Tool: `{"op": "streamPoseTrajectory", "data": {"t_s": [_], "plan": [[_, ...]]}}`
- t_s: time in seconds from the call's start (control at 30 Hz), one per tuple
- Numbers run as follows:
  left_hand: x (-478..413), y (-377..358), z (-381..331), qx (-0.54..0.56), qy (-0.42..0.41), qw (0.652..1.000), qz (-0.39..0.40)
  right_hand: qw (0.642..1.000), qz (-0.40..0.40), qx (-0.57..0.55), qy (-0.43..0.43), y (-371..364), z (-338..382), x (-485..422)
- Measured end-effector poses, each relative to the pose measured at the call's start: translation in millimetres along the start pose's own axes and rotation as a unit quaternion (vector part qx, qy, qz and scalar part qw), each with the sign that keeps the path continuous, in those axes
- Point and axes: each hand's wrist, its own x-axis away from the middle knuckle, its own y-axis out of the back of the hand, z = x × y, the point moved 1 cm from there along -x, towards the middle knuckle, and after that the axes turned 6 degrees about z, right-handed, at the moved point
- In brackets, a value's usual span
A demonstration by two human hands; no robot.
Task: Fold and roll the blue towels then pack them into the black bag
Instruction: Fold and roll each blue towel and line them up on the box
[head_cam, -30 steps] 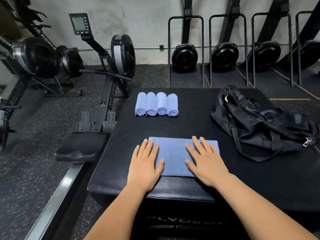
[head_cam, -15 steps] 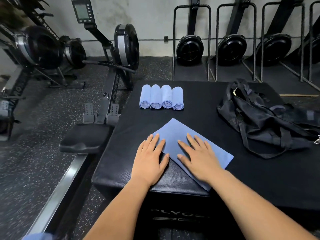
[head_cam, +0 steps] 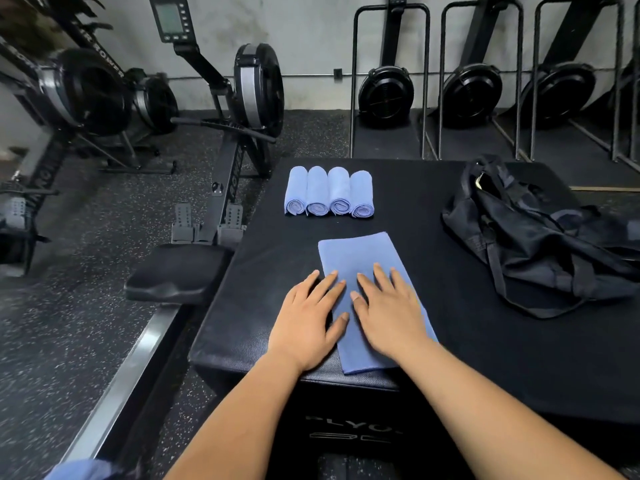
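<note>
1. Head view shows the folded towel (head_cam: 360, 258) lying at the near edge of the plyo box (head_cam: 485, 358). Its long sides run away from the person and its near short end reaches that edge.
2. The left hand (head_cam: 304, 320) lies flat with straight fingers, palm on the box top and fingertips on the towel's left edge. The right hand (head_cam: 388, 313) presses flat on the towel's near half. Neither grips anything.
3. Four rolled towels (head_cam: 329, 192) sit in a row toward the far left corner. The black bag (head_cam: 540, 237) slumps near the right edge, well apart from the folded towel.
4. The cloth looks thin, light and limp, likely to slide on the smooth padded top and to bunch if pushed unevenly. The near short end is probably the best hold, taken at both corners and rolled away evenly.
5. One second ago the towel lay crosswise along the near edge with the hands spread apart. Half a second ago it sat diagonal. Now it has made a quarter turn and the hands almost touch.
</note>
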Motion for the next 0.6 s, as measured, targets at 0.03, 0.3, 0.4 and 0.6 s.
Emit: {"op": "streamPoseTrajectory", "data": {"t_s": [0.03,0.3,0.4,0.6], "plan": [[-1,0,0,-0.004,0.003,1.0,0.012,0.999,0.009,0.027,0.043,0,-13,1],[2,4,-3,-0.022,-0.045,0.998,0.029,0.996,-0.004,0.074,0.039,-13,-29,-1],[3,3,-5,-0.049,-0.073,0.994,0.058,0.997,-0.003,0.069,0.017,-11,-28,2],[2,-1,-7,-0.087,-0.062,0.987,0.119,0.996,-0.019,0.07,0.059,-14,-49,26]]}}
